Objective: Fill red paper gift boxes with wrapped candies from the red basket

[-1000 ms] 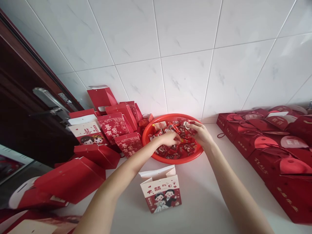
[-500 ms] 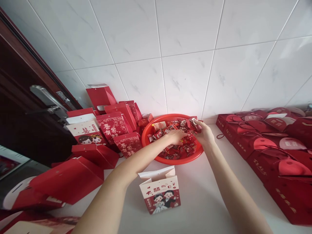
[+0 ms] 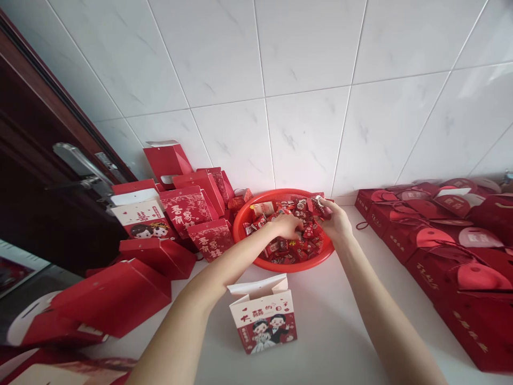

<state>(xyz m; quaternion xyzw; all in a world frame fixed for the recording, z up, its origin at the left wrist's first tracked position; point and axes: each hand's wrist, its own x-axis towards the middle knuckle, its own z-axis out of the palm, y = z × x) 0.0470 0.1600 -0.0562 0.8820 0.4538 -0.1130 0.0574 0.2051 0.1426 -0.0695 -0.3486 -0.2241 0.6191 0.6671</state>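
Observation:
A round red plastic basket (image 3: 294,266) holds many small red wrapped sweets (image 3: 286,251). My left hand (image 3: 287,225) reaches into it from the left, fingers bent down among the sweets; the fingertips are hidden, so what they grip cannot be made out. At the basket's right rim, my right hand (image 3: 336,220) is closed round several dark red wrapped sweets (image 3: 321,207). In front of the basket, between my forearms, stands an upright paper box (image 3: 263,321) with an open top and a cartoon couple printed on its front.
Several red and cream paper boxes (image 3: 186,208) stand at the left, near a dark door with a metal handle (image 3: 80,166). Rows of red gift boxes (image 3: 433,240) line the right side of the white table (image 3: 320,331). A tiled wall (image 3: 304,133) rises behind.
My left hand has shifted slightly left within the basket, and its fingers are more curled. My right hand stays at the right rim with its sweets.

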